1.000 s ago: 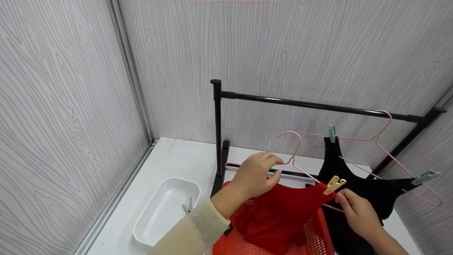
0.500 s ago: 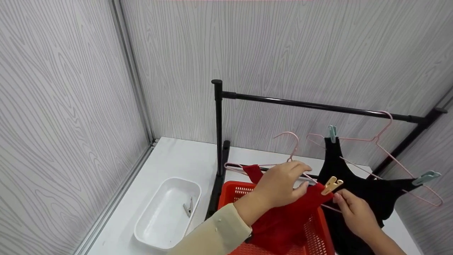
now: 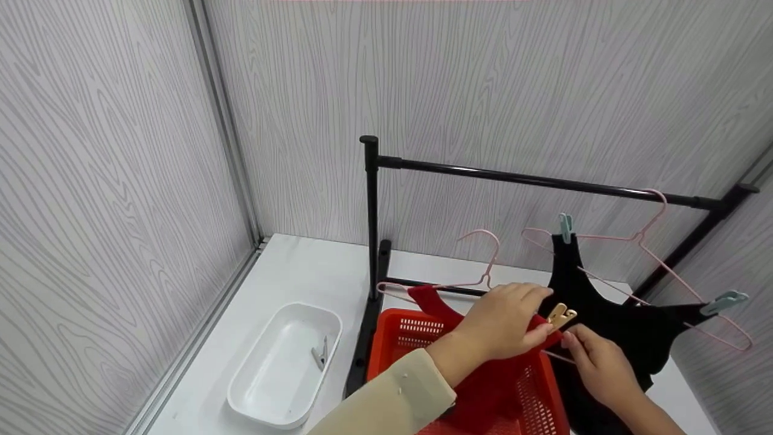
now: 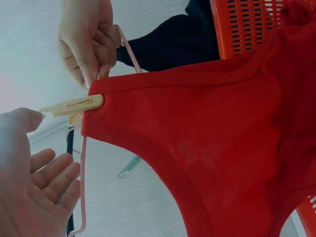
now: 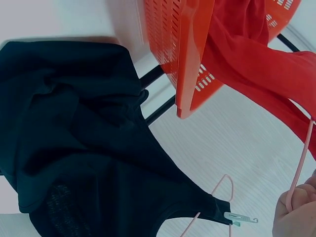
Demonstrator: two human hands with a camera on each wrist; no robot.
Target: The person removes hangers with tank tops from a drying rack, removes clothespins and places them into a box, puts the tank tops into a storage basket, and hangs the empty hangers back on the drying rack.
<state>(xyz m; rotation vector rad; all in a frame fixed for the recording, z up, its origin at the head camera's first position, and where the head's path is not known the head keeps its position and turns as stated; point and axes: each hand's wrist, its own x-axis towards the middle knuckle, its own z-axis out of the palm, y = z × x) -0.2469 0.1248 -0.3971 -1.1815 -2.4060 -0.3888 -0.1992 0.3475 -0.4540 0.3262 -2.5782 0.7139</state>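
Three pale walls with wavy grey lines stand round a white table: one behind the hands, one to their left and one to their right. A black rack stands behind the grip, and its bar is higher up than the hands. Well to the left of the grip sits a white tray with at least one grey peg in it. A red basket full of little holes is under the hands. Right of the grip, a black top hangs on another hanger. It has a patch of faint marks, too dim to read.

The red top is at the hands, and its low part goes down into the basket. It is bright red, with a neat band along its edge and folds lower down. One strap is over the pink hanger beside the right hand, and a yellow peg nips it. The other strap is over the hanger's end, left of the left hand.

The right hand's fingers curl round the pink hanger. The left hand is spread, its thumb by the peg's end; I cannot tell if they touch.
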